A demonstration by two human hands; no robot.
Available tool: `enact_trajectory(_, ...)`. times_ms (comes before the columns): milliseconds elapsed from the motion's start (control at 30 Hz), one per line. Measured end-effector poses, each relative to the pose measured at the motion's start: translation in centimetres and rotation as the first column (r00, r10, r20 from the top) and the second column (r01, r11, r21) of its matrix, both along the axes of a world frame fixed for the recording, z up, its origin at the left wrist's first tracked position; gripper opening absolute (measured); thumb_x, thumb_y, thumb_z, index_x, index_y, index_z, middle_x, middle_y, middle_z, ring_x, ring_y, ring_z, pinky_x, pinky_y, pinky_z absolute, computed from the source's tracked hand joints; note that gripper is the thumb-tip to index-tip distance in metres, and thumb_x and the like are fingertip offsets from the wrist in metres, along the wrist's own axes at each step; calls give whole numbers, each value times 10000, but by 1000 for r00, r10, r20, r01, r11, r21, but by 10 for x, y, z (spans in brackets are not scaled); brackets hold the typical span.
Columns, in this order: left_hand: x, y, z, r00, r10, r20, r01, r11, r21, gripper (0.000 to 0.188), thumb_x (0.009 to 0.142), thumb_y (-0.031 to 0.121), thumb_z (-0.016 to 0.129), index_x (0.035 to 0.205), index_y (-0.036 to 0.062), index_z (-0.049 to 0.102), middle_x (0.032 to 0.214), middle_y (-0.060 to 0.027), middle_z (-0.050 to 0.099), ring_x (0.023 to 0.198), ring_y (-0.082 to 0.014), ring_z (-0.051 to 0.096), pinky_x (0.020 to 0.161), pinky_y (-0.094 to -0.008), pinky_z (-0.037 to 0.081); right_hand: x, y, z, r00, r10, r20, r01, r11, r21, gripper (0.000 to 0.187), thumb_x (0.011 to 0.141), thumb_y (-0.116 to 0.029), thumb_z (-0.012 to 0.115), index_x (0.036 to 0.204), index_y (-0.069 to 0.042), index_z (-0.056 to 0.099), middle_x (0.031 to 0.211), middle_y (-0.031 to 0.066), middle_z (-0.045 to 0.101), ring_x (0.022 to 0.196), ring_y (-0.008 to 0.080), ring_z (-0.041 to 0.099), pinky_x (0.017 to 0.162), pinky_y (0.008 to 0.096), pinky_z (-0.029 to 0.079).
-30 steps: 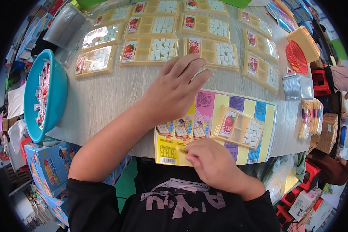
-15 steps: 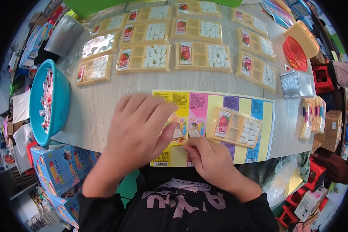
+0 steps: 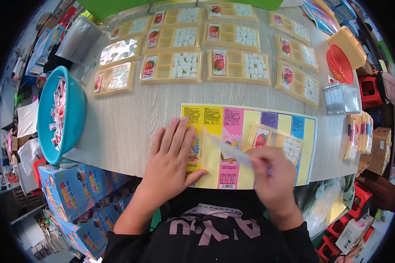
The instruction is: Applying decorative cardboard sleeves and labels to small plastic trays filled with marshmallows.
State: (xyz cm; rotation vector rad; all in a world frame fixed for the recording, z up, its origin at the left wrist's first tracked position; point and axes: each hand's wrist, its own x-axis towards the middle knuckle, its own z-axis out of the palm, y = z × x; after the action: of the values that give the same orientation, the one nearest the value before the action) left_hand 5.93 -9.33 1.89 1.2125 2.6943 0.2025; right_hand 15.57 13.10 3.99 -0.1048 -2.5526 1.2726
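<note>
Head view: we see our left hand (image 3: 171,160) lying flat and open, fingers spread, pressing down the near left part of a colourful printed sheet (image 3: 232,127) that lies on the pale wooden table (image 3: 127,118) right in front of us. Our right hand (image 3: 274,175) hovers over the near right part of the same sheet, its fingers pinched shut on a thin pale strip (image 3: 230,151) that slants up and to the left from the fingertips; the hand is blurred, so we cannot tell more about the strip. Just beyond the right hand, a yellow compartment tray (image 3: 278,140) with a strawberry card and white cubes rests on the sheet. Farther back, more yellow trays (image 3: 206,65) of the same kind sit in rows across the table. At the left edge a teal bowl (image 3: 72,109) holds small white packets. To the right stand a red basket (image 3: 340,65) and a clear plastic stack (image 3: 340,98), well apart from both hands.
</note>
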Motion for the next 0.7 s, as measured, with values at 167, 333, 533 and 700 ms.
enact_trajectory(167, 3, -2, 0, 999, -9, -39, 9, 1000, -4, 881, 878, 580, 608, 1443, -62, 396, 1565, -228, 313, 1482, -364, 249, 1197, -510, 167, 12, 26, 13, 908, -282, -310, 257, 959, -122, 134, 979, -118, 629, 1014, 2, 581, 922, 202, 701, 736, 233, 683, 669, 313, 535)
enact_trajectory(333, 0, 1, 4, 998, -35, -57, 36, 999, 23, 868, 868, 561, 639, 1421, -69, 417, 1540, -235, 339, 1464, -373, 273, 1190, -507, 186, 28, 43, 48, 811, -194, -552, 124, 979, -163, 235, 1017, -205, 576, 1051, 20, 518, 937, 286, 654, 612, 233, 628, 546, 330, 532)
enact_trajectory(533, -20, 6, 39, 996, -88, -9, 89, 987, 137, 878, 857, 575, 622, 1410, -73, 410, 1468, -246, 414, 1394, -401, 362, 1164, -487, 262, 30, 37, 53, 734, 209, -646, -155, 978, 141, 164, 936, -126, 627, 1035, -3, 584, 976, 257, 670, 623, 294, 656, 486, 352, 546)
enact_trajectory(700, -21, 36, 69, 302, -478, 825, -673, 506, 540, 909, 876, 618, 596, 1419, -78, 380, 1298, -196, 582, 1178, -293, 565, 1032, -415, 389, 20, 2, 41, 762, 406, -505, -190, 885, 424, 206, 825, -133, 711, 984, -80, 592, 1012, 163, 698, 754, 238, 694, 542, 288, 546)
